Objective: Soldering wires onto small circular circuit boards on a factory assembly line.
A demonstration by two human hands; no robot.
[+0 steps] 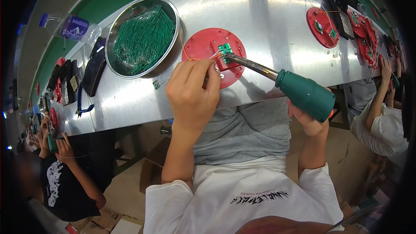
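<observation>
Holding soldering iron (305, 94) at metal tbl (273, 21), co-workers (84, 188) L+R.

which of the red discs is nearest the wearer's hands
The red disc just right of the metal bowl: the left hand overlaps it and the soldering iron reaches its board. Other red discs lie farther off.

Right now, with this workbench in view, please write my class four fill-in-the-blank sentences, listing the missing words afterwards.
The person's bare right hand grips a soldering iron whose thick handle is coloured ____.
The bare left hand holds thin coloured wires at a round plastic disc coloured ____.
In the picture, a round metal bowl of slender green wires stands to the disc's ____.
A clear plastic ____ bears a purple label.

Missing words: green; red; left; bottle.
</observation>
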